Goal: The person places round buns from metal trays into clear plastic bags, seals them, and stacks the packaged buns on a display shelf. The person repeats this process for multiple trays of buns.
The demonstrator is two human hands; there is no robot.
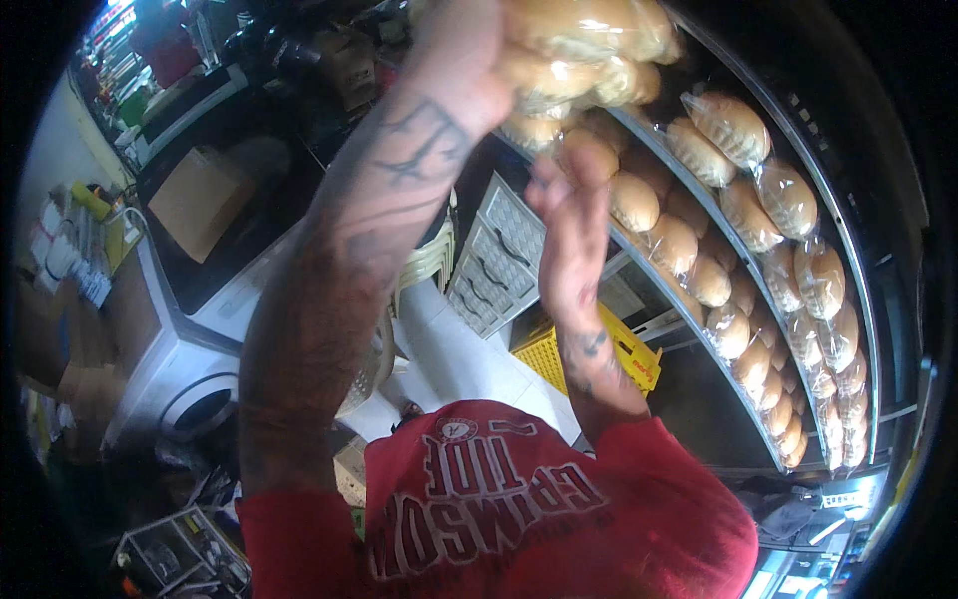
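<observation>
My left hand (470,52) is raised at the top edge, right beside several bagged bread rolls (591,34) in clear plastic. Its fingers are out of sight, so whether it grips a bag cannot be told. Lower and to the right, my right hand (572,232) is lifted with its fingers spread and slightly blurred, and nothing shows in it. Just beyond its fingertips, a round bun (635,201) lies on the lower rack shelf (685,311). More wrapped rolls (786,198) fill the upper shelf (737,247) along the right.
Below the shelves stand a yellow plastic crate (535,352) and a grey woven-pattern drawer unit (500,258). To the left, a brown cardboard piece (198,202) lies on a dark-topped counter (269,172). A white front-loading washing machine (172,374) is nearby. White tiles (441,352) cover the floor.
</observation>
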